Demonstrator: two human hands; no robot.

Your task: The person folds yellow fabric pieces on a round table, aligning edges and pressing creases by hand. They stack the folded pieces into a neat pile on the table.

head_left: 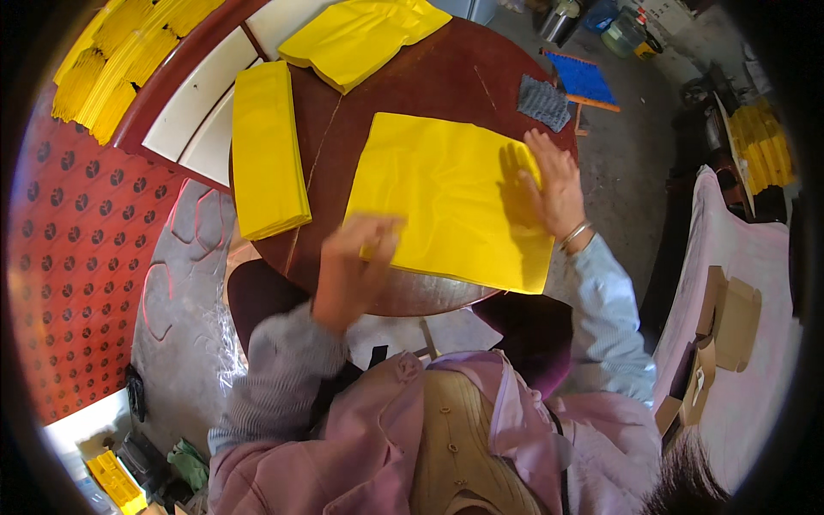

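Observation:
A large yellow paper sheet [442, 193], or a thin stack of such sheets, lies flat on the round dark-red table [322, 154] in front of me. My right hand [558, 184] is over its right edge, fingers stretched and slightly spread, casting a shadow on the yellow surface. At the near left corner is my left hand [356, 266], a little blurred, with thumb and fingers apart and nothing visible between them. Whether either hand touches the paper is hard to see. To the left lies a narrow folded yellow stack [268, 154].
Another yellow sheet [360, 39] lies at the table's far side. A grey cloth [542, 103] sits at its right edge, beside a blue-topped stool [584, 79]. Bundled yellow stacks [129, 51] rest on a cabinet at far left. An open cardboard box [717, 335] lies at right.

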